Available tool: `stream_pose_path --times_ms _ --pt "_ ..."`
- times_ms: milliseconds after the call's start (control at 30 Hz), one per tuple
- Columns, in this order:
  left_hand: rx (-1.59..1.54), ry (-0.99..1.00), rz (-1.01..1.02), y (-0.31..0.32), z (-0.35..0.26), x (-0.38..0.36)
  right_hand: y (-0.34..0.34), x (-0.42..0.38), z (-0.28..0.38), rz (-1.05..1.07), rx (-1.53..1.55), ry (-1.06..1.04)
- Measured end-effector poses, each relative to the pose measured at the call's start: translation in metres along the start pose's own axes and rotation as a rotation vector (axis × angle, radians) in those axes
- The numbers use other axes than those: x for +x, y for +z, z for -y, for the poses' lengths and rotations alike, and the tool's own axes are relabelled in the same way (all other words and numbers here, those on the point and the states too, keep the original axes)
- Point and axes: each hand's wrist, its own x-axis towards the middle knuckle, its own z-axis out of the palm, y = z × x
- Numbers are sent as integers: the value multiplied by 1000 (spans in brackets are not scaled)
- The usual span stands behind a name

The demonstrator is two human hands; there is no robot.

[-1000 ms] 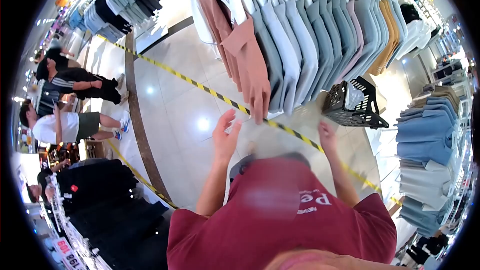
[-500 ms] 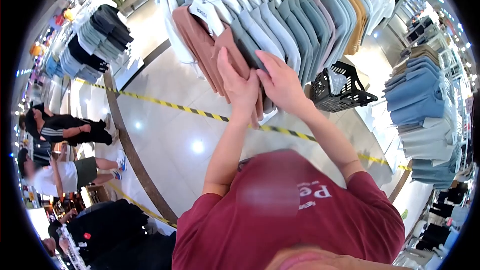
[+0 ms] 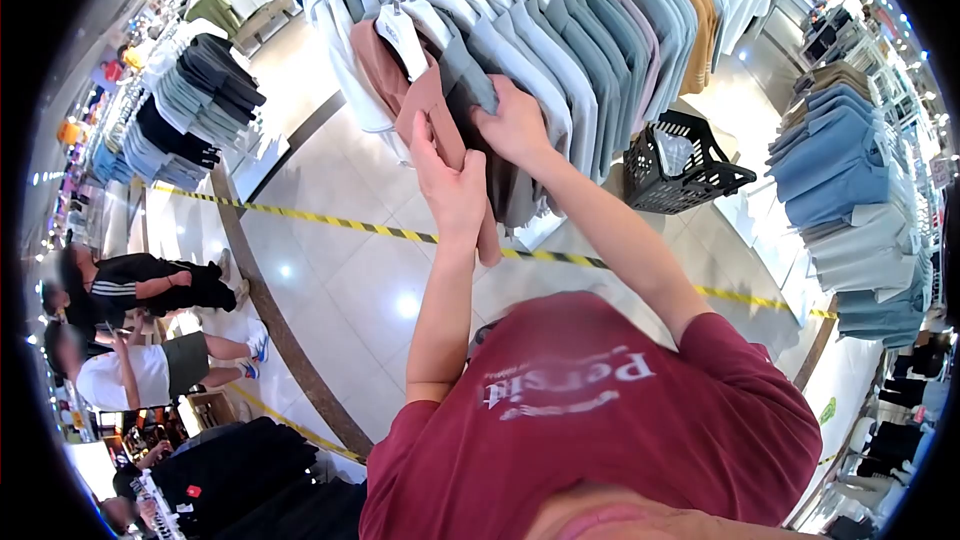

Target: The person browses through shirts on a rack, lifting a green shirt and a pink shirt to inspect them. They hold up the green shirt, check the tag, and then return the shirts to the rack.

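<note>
A reddish-brown shirt hangs on a white hanger at the near left end of the rack. My left hand is closed around its front edge, pulling it out to the left. Just to the right hangs a grey-blue shirt; my right hand pinches the edge of it, fingertips partly hidden by the cloth. Between the two hands a gap shows dark fabric. Several pale blue and grey-green shirts hang close beside my right hand.
A black shopping basket stands right of the rack with something in clear plastic inside. Yellow-black tape crosses the tiled floor. Other clothes racks line the right side. Two people stand at the left.
My hands have moved apart. The left has drawn the reddish-brown shirt leftward, and the right has shifted up onto the grey-blue shirt, spreading a gap between the garments.
</note>
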Motion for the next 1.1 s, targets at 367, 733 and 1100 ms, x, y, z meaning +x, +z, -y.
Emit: stream_pose_path --times_ms 367,733,1100 --pt "100 15 8 -1 -10 -6 -44 -14 21 -20 -13 -66" --pt "90 52 -17 0 -7 -7 -119 -82 -7 -33 110 -70" --pt "-64 29 59 12 -4 -11 -293 -148 -56 35 580 393"
